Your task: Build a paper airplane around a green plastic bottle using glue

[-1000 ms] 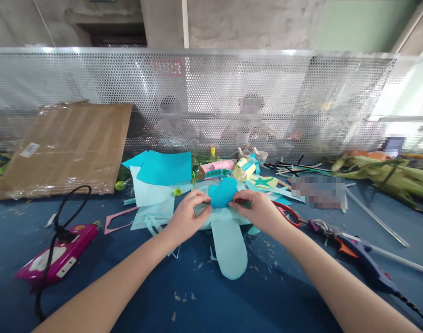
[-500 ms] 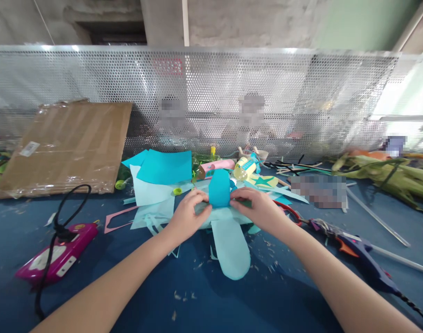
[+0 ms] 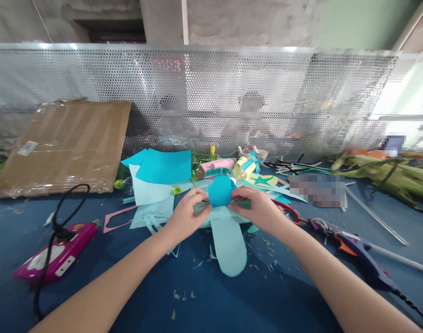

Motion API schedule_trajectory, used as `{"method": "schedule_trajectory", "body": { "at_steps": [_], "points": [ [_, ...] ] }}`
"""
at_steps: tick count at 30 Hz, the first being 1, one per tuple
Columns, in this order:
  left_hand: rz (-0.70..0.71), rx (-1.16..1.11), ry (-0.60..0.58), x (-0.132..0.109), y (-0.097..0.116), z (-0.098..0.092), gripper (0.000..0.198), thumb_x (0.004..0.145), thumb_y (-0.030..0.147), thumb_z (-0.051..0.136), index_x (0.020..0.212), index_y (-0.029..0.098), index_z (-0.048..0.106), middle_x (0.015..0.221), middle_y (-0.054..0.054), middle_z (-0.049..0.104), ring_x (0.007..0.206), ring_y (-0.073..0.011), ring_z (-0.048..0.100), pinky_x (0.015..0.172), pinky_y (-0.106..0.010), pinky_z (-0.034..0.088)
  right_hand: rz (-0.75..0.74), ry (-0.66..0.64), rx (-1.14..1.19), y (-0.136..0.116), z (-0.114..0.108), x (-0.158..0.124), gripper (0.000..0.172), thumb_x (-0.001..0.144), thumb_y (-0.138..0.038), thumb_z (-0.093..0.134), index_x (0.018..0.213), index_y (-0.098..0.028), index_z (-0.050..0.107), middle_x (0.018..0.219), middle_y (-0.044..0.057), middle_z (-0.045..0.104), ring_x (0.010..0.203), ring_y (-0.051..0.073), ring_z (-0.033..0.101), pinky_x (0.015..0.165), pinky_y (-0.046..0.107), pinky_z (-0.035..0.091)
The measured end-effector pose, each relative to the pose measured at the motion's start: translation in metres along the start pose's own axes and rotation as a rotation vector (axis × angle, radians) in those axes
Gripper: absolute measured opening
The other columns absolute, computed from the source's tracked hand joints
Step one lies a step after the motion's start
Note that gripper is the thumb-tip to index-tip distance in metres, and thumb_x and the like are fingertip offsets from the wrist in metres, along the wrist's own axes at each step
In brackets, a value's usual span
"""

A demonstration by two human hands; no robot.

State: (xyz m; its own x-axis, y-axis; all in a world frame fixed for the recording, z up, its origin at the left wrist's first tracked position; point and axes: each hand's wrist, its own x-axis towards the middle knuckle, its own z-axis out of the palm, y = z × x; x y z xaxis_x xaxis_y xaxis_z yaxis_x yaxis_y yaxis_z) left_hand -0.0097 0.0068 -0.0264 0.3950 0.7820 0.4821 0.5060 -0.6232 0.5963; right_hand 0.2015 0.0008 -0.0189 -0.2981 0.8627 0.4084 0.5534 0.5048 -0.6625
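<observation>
Between my two hands is a bright blue paper piece with a rounded top. My left hand pinches its left edge, and my right hand pinches the right edge. Below them a pale blue paper strip with a rounded end points toward me on the blue table; whether it joins the bright piece is hard to tell. Pale blue sheets lie under and left of my hands, with a bright blue sheet on top.
A magenta power strip with a black cord is at left. Scissors with red handles and a blue glue gun lie at right. Behind are decorated bottles, cardboard and a perforated metal screen; people sit beyond it.
The bright blue piece now looks shorter and rounder, its top tilted or bent over. The pale strip's rounded end has shifted slightly left. Both hands stay nearly in place.
</observation>
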Motion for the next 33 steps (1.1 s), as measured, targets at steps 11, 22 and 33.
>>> {"method": "schedule_trajectory", "body": {
  "at_steps": [11,22,33],
  "points": [
    [-0.04,0.013,0.011,-0.0004,0.0013,-0.0002,0.012,0.083,0.023,0.052,0.088,0.021,0.062,0.098,-0.007,0.06,0.104,-0.0254,0.057,0.086,-0.038,0.049,-0.026,0.02,-0.037,0.0037,0.0061,0.0012,0.013,0.078,-0.019,0.059,0.09,-0.02,0.065,0.087,0.004,0.064,0.08,0.019,0.061,0.072,0.033,0.049],
    [-0.039,-0.013,0.007,0.0002,-0.0024,0.0004,0.015,0.086,0.025,0.049,0.088,0.019,0.063,0.096,-0.007,0.06,0.096,-0.023,0.059,0.086,-0.04,0.048,-0.042,0.03,-0.098,0.0034,0.0058,0.0006,0.01,0.079,-0.019,0.058,0.087,-0.019,0.065,0.084,0.004,0.062,0.079,0.019,0.06,0.072,0.032,0.048],
    [-0.04,-0.007,0.015,0.0016,0.0008,0.0003,0.014,0.079,0.018,0.054,0.087,0.022,0.065,0.097,-0.007,0.062,0.104,-0.0263,0.059,0.086,-0.041,0.05,-0.03,0.016,-0.054,-0.0018,0.0046,-0.0005,0.027,0.073,-0.003,0.051,0.086,-0.02,0.068,0.089,0.004,0.066,0.083,0.017,0.063,0.078,0.031,0.05]
  ]
}}
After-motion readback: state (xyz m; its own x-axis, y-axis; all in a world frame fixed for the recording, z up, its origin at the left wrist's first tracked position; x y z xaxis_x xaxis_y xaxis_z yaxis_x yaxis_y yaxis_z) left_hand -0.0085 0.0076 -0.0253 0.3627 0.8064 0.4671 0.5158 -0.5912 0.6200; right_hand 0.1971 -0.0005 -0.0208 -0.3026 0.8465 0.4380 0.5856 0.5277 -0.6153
